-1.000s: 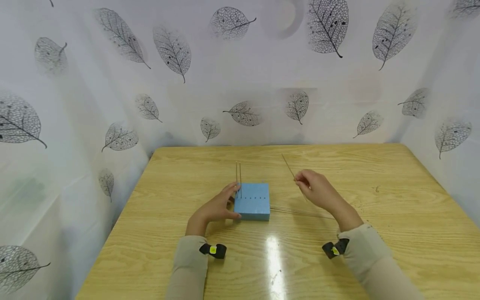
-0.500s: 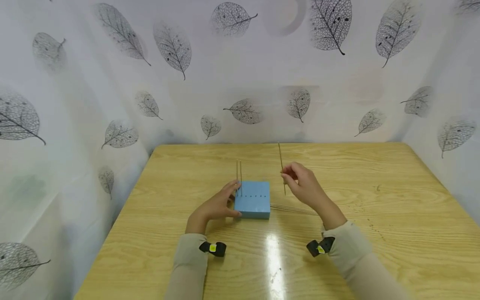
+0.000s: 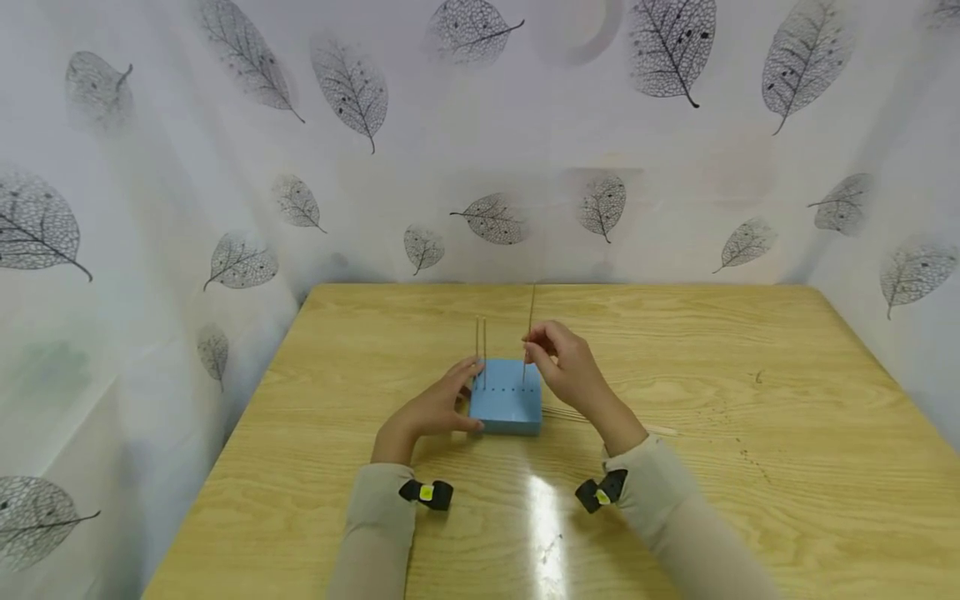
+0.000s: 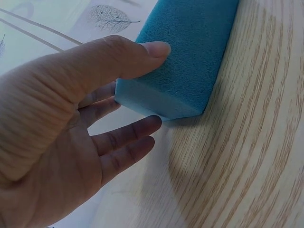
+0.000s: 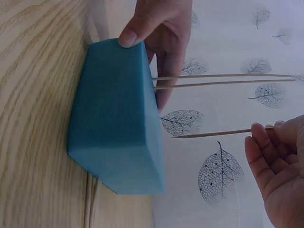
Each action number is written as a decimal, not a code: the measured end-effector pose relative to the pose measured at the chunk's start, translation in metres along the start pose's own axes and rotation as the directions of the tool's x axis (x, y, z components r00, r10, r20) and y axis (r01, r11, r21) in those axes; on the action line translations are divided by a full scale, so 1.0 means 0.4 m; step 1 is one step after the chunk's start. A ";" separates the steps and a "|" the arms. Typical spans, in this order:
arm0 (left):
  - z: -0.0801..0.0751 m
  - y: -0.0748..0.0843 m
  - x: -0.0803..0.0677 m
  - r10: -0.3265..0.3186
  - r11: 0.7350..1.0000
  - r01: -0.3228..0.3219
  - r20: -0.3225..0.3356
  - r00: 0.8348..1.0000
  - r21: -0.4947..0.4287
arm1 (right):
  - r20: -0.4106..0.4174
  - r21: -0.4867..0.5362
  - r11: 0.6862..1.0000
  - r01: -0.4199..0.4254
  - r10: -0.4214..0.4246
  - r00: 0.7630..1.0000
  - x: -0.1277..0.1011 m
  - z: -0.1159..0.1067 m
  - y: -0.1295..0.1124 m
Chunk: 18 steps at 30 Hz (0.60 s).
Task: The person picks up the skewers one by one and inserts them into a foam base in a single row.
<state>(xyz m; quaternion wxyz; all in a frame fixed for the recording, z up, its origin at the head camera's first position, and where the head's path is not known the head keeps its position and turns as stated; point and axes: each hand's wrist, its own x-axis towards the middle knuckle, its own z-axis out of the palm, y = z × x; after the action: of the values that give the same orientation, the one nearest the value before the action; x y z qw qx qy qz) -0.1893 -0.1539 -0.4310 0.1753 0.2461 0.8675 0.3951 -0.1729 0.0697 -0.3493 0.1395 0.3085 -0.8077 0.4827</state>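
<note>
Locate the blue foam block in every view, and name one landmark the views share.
Head: blue foam block at table centre, between both hands.
Left wrist: upper middle, thumb on it.
Right wrist: left of centre, two upright sticks in it.
Shared landmark: the left hand touching the block.

You see a blue foam block (image 3: 506, 406) on a pale yellow wood-grain table (image 3: 750, 467). Your sleeves (image 3: 378, 517) are beige. The thin sticks (image 3: 481, 350) are tan. The far white curtain (image 3: 480, 142) carries grey leaf prints.
</note>
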 end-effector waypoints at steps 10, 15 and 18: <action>-0.004 0.000 0.000 -0.002 1.000 0.002 -0.001 1.000 -0.022 | 0.017 0.093 0.995 -0.034 0.032 0.999 0.014 0.041 0.002; -0.004 -0.001 -0.001 -0.021 0.998 0.021 -0.004 1.000 -0.064 | 0.024 0.109 0.994 -0.027 0.025 0.999 0.017 0.054 0.003; -0.003 -0.002 0.000 -0.027 0.997 0.027 -0.003 1.000 -0.070 | 0.029 0.113 0.994 -0.007 0.004 1.000 0.017 0.062 0.004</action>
<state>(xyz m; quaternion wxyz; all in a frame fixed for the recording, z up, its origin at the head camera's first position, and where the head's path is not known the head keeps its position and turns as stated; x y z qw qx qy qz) -0.1901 -0.1551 -0.4310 0.1874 0.2274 0.8568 0.4232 -0.1775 0.0464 -0.3590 0.1088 0.3206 -0.7818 0.5236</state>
